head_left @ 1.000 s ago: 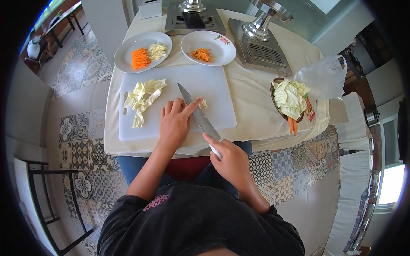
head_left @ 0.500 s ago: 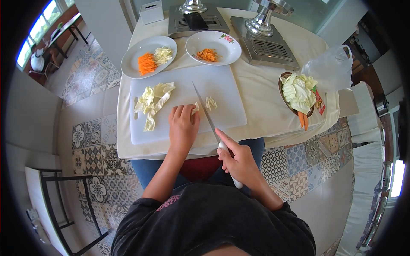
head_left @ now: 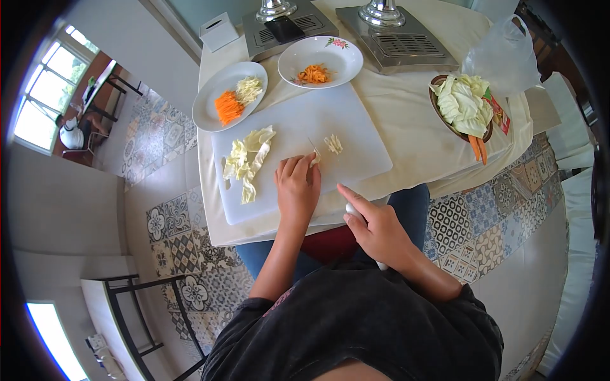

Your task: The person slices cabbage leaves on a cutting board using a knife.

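My left hand (head_left: 298, 185) rests on the white cutting board (head_left: 365, 136), its fingers closed on a small piece of cabbage (head_left: 316, 159). My right hand (head_left: 382, 233) grips the white handle of a knife (head_left: 356, 213), index finger stretched along its top. The blade's tip shows just past my left fingertips, at the cabbage piece; most of the blade is hard to make out. Cut cabbage strips (head_left: 333, 144) lie on the board beyond the blade. Larger cabbage leaf pieces (head_left: 244, 166) lie to the left of my left hand.
One plate (head_left: 204, 113) carries carrot shreds and cabbage shreds; a flowered plate (head_left: 346, 58) holds orange shreds. At right, a brown bowl (head_left: 436, 95) contains cabbage, carrots and a packet beside a plastic bag (head_left: 502, 60). Metal stands (head_left: 406, 49), a phone (head_left: 284, 29) and tissue box (head_left: 218, 32) sit behind.
The camera view has shifted and tilted. The knife has come in against the cabbage piece by my left fingertips, with less of its blade showing. Both hands keep their holds.
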Action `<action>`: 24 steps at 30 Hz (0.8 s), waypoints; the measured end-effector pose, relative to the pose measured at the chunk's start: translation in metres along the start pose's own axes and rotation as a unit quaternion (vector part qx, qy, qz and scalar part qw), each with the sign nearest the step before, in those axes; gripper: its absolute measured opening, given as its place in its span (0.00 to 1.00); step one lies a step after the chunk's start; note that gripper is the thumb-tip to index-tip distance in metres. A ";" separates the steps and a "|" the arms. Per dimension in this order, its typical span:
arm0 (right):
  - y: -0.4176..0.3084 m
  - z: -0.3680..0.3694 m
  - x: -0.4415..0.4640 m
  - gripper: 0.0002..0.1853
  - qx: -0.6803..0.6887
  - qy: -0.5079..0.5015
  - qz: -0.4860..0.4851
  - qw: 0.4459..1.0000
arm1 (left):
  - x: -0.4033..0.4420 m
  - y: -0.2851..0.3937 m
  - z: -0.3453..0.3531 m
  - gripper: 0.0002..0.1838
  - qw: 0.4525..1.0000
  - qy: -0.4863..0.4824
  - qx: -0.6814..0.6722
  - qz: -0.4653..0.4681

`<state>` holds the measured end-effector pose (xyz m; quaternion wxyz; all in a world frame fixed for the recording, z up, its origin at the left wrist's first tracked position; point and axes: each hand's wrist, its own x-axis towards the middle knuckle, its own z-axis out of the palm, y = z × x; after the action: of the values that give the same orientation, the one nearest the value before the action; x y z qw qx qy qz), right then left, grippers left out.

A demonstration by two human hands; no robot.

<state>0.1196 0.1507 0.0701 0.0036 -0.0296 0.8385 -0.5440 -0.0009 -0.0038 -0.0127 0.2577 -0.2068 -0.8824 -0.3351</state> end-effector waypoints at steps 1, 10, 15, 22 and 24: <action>0.000 0.001 0.000 0.27 -0.005 -0.001 -0.007 1.000 | 0.001 0.000 0.000 0.13 1.000 -0.002 0.002 0.001; 0.016 0.010 0.001 0.28 -0.039 0.001 -0.026 0.999 | 0.003 0.001 -0.001 0.12 1.000 -0.016 -0.001 -0.008; 0.022 0.015 0.002 0.28 -0.088 0.005 -0.036 0.995 | 0.004 0.000 -0.002 0.11 0.999 -0.026 -0.009 -0.017; 0.011 0.017 0.008 0.28 -0.112 -0.007 -0.011 0.994 | 0.003 -0.001 -0.002 0.11 1.000 -0.024 -0.011 -0.017; 0.012 0.018 0.011 0.28 -0.108 -0.005 -0.017 0.994 | 0.003 -0.001 -0.001 0.11 0.999 -0.026 -0.008 -0.019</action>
<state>0.1086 0.1389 0.0517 -0.0049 -0.0468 0.8917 -0.4502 -0.0038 -0.0051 -0.0106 0.2262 -0.2011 -0.8898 -0.3416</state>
